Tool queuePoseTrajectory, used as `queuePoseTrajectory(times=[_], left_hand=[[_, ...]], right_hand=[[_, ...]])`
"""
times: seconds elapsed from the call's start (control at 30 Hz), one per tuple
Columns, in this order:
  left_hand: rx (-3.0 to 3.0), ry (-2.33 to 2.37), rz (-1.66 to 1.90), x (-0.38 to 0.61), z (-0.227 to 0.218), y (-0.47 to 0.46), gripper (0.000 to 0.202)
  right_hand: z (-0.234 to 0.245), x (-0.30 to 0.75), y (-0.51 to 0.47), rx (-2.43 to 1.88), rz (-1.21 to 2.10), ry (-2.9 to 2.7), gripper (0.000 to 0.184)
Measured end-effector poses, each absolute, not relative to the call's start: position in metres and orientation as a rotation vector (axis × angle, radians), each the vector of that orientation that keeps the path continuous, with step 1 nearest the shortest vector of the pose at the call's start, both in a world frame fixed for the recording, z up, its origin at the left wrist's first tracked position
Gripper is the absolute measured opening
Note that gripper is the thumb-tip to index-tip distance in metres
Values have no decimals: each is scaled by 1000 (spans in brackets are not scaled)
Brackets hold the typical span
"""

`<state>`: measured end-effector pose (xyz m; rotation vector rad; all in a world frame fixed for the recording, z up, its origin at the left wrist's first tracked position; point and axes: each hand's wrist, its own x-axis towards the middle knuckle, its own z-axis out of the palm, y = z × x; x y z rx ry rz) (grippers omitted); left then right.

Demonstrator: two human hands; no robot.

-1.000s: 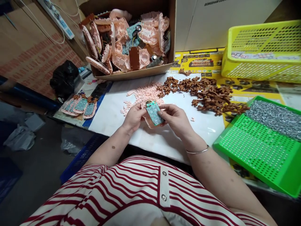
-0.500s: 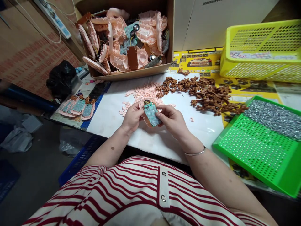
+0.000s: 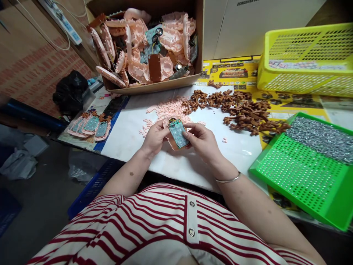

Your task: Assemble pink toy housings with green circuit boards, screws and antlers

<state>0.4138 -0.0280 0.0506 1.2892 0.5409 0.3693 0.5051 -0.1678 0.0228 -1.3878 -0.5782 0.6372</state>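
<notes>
Both hands hold one pink plastic shell with a teal circuit board (image 3: 177,133) on it, just above the white table sheet (image 3: 176,162). My left hand (image 3: 154,138) grips its left edge, fingers curled. My right hand (image 3: 202,140) pinches its right edge with thumb and fingertips. Behind the hands lies a scatter of small pink pieces (image 3: 168,109), with a pile of brown antler-shaped parts (image 3: 242,110) further right.
A cardboard box (image 3: 154,87) full of pink shells and boards stands at the back. Several finished units (image 3: 91,125) lie at the left edge. A green tray (image 3: 300,173) holding silver screws (image 3: 322,138) sits right, a yellow basket (image 3: 306,62) behind it.
The shell and both hands have shifted slightly left in the view and the board has tilted a little; the grip is the same.
</notes>
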Motion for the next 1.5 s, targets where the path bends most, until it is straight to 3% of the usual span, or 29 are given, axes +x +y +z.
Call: queuePoseTrajectory(times=[0.77, 0.93, 1.07, 1.13, 1.23, 1.33, 1.5], left_hand=[[1056, 396, 232, 409, 47, -14, 34], [1156, 423, 322, 413, 45, -24, 43], [1156, 434, 328, 417, 41, -27, 40], [1163, 433, 331, 417, 40, -26, 37], [1194, 417, 332, 417, 41, -25, 34], [1224, 404, 329, 416, 42, -25, 32], [1239, 441, 288, 416, 42, -25, 33]], right_hand=[[21, 502, -165, -1400, 712, -503, 55], [17, 499, -166, -1603, 500, -667, 37], [22, 495, -173, -1902, 171, -921, 28], [24, 496, -177, -1986, -9, -1051, 32], [22, 500, -178, -1884, -163, -1340, 57], [15, 503, -176, -1805, -193, -1570, 78], [6, 504, -172, -1801, -128, -1575, 91]])
